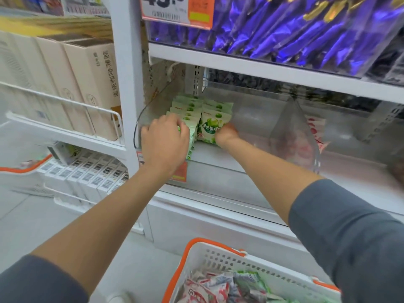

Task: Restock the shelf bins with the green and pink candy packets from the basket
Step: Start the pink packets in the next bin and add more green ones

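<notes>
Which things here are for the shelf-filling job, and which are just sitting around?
For the job: green packets, pink packets, basket, clear bin, left hand and right hand, both gripping green packets.

Just there: purple packets, beige boxes, barcode boxes, price tag.

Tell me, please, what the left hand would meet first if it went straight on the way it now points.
The left row of green packets: the left hand curls over its front packet, so going on would likely push that row deeper into the clear bin.
</notes>
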`<state>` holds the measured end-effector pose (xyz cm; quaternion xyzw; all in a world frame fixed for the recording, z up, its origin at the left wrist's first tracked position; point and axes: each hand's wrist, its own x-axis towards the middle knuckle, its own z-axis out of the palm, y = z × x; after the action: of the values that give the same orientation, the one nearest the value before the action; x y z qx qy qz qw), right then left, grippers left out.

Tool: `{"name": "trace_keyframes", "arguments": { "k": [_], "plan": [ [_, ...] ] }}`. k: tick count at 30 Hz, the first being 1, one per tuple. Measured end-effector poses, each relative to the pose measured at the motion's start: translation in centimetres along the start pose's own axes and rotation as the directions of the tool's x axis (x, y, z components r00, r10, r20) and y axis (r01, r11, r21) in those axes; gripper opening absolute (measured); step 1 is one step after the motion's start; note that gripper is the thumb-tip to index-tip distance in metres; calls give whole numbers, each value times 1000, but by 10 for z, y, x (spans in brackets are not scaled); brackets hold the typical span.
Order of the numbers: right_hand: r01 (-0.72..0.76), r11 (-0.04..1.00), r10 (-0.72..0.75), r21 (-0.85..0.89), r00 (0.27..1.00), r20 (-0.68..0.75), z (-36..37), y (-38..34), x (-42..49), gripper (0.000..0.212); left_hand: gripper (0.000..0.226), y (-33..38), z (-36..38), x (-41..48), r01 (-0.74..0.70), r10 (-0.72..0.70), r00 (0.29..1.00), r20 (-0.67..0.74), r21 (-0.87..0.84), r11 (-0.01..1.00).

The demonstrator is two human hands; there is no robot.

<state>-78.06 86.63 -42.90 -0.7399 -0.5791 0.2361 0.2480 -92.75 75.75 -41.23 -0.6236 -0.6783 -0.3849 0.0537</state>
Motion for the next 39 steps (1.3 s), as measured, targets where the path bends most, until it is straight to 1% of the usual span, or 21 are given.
{"name": "trace_keyframes", "arguments": {
  "k": [3, 6, 7, 10, 12, 14, 16, 18, 20, 22, 24, 25, 26, 28, 31, 33, 34, 36, 37, 38, 39],
  "plan": [
    [-3, 1000, 4, -25, 999, 37, 0, 1, 0, 21, 31, 0, -1, 0, -7, 7, 1000, -3, 6, 1000],
    [7, 1000, -7, -1, 998, 58, -7, 1, -9, 24, 29, 0, -1, 1, -10, 10, 1000, 1, -10, 1000],
    [4, 1000, -4, -1, 998, 59, -12, 3, -14, 20, 28, 1, -2, 0, -6, 6, 1000, -5, -27, 1000],
    [43, 999, -42, -21, 998, 48, -37, 8, -43, 21, 24, 12, -11, -10, -28, 22, 997, -70, -99, 995],
    [171, 985, -172, -22, 983, -66, -57, 15, -73, 23, 19, 28, -21, -26, -65, 54, 995, -82, -149, 987],
    [392, 919, -389, -28, 897, -211, -77, 26, -113, 25, 15, 49, -29, -48, -53, 49, 998, -25, -235, 971],
    [565, 825, -553, -19, 800, -231, -91, 46, -153, 23, 14, 70, -33, -76, 16, 19, 994, 107, -321, 947],
    [618, 786, -606, 14, 775, -176, -93, 81, -189, 19, 14, 81, -26, -109, 91, 8, 956, 292, -323, 942],
    [574, 819, -571, 13, 816, -87, -86, 125, -218, 19, 15, 83, -12, -143, 108, 25, 852, 523, -223, 969],
    [497, 867, -492, -43, 866, 84, -74, 178, -238, 19, 16, 79, 6, -173, 35, 72, 677, 733, -130, 991],
    [416, 882, -342, -223, 889, 303, -59, 238, -248, 22, 18, 73, 23, -195, -16, 98, 500, 861, -104, 994],
    [383, 862, -243, -332, 887, 393, -52, 268, -248, 26, 19, 71, 31, -201, -35, 101, 442, 891, -96, 995],
    [360, 828, -146, -429, 878, 456, -46, 297, -247, 32, 21, 69, 38, -206, -58, 101, 410, 907, -85, 995],
    [366, 733, -6, -574, 846, 533, -36, 339, -242, 38, 22, 69, 49, -211, -102, 101, 385, 917, -66, 993],
    [376, 651, 76, -659, 832, 550, -24, 372, -245, 32, 20, 72, 59, -216, -149, 98, 361, 927, -46, 988],
    [375, 630, 74, -680, 843, 533, -20, 372, -248, 25, 18, 75, 60, -219, -162, 91, 341, 936, -37, 986],
    [369, 644, 65, -671, 847, 528, -21, 366, -248, 21, 17, 76, 59, -219, -170, 97, 330, 939, -42, 985],
    [255, 741, 103, -621, 870, 481, -32, 341, -244, 14, 19, 77, 57, -222, -176, 122, 301, 946, -70, 982],
    [133, 820, 152, -557, 887, 436, -41, 324, -241, 17, 28, 77, 54, -223, -179, 148, 283, 948, -100, 979],
    [-22, 898, 210, -440, 900, 383, -51, 307, -238, 22, 44, 77, 51, -225, -181, 183, 261, 948, -138, 974],
    [-208, 948, 285, -240, 892, 350, -63, 290, -237, 24, 66, 77, 47, -228, -165, 218, 237, 947, -182, 969]
  ]
}}
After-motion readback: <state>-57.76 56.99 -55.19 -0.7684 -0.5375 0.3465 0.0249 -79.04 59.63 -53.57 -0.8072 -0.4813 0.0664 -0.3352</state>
